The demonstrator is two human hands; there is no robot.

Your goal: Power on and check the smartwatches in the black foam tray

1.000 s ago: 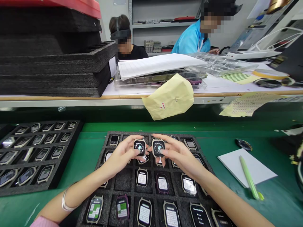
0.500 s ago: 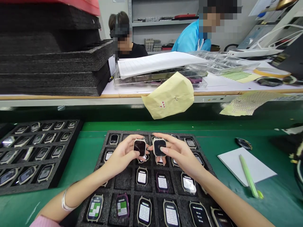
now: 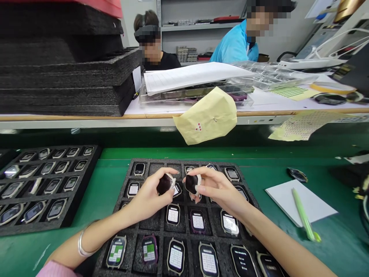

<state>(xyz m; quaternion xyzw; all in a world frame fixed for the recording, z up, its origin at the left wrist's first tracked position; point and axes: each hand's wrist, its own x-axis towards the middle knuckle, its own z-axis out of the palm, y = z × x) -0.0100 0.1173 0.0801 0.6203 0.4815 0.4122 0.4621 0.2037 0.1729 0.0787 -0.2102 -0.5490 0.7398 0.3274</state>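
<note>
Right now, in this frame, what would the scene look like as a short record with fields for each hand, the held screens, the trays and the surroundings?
Left hand: grips a pale-cased square watch body
Right hand: grips another pale-cased watch body
Held screens: both dark
Below the hands: black foam compartment tray of watches, several screens lit
Far left: second black foam tray, also holding watches
Right: light-green pen across a white paper pad
Beyond: yellow paper sheet over the shelf edge
</note>
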